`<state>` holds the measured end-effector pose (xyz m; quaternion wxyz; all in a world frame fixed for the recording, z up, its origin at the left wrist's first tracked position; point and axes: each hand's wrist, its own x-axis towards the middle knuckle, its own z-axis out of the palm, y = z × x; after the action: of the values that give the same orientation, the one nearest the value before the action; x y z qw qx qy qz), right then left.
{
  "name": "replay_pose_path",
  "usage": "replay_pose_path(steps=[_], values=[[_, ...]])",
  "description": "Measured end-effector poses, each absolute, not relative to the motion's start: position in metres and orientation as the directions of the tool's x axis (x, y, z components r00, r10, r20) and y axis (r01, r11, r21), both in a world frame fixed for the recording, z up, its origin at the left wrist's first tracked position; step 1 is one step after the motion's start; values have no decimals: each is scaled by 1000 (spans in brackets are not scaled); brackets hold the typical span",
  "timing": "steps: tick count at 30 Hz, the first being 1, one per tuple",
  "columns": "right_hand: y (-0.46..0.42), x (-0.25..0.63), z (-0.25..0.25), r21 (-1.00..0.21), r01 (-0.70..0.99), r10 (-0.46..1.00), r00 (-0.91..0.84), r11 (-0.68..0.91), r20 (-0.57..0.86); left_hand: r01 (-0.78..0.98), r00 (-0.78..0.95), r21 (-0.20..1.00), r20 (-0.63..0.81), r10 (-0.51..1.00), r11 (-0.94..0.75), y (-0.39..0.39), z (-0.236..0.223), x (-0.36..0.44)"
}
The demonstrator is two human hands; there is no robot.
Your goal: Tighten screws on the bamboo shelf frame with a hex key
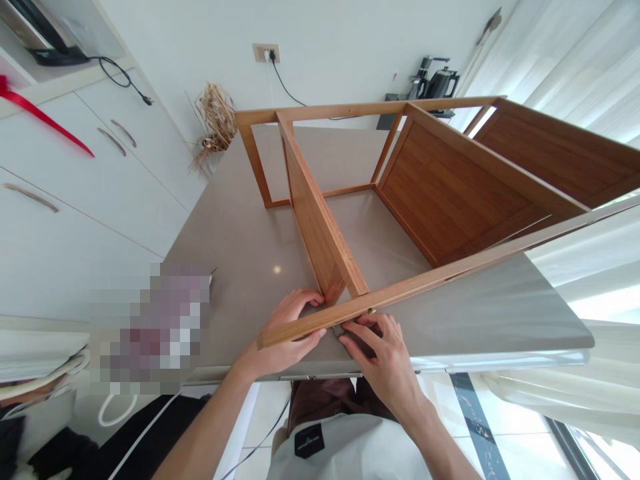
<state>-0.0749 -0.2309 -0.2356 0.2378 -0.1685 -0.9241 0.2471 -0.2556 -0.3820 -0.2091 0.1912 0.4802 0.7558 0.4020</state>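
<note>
Across the table (225, 240) lies the wooden rack (445, 193) on its side, long axis running left to right, leg ends pointing left, its near rail gripped by the left hand (285, 333), the right hand (383, 347) pinching a small part (339, 329) beneath

Wooden frame (450, 187) is cut off at right, kettle (47, 33) at top; pixelated item (155, 320) is unreadable; piece (339, 329) at right hand (383, 348) is mostly hidden.

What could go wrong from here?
1. The small metal piece at the right hand's fingertips could slip and drop, since it's close to the edge of the table.
2. The left hand grips the near wooden rail; if that grip eases, the rail might shift at the joint.
</note>
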Motion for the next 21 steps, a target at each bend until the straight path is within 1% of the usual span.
replay_pose_path(steps=[6,10,16,21], values=[[-234,-78,-231,-538,131,363,-863,833,351,578,-463,781,75,883,236,-383,-209,-256],[-233,-78,-226,-490,111,311,-884,864,348,585,-457,772,61,887,249,-383,-208,-256],[-229,-75,-223,-426,40,207,-912,904,353,593,-467,774,108,878,221,-383,-210,-255],[-228,-72,-221,-454,-10,159,-930,891,331,593,-467,774,108,878,220,-382,-211,-255]])
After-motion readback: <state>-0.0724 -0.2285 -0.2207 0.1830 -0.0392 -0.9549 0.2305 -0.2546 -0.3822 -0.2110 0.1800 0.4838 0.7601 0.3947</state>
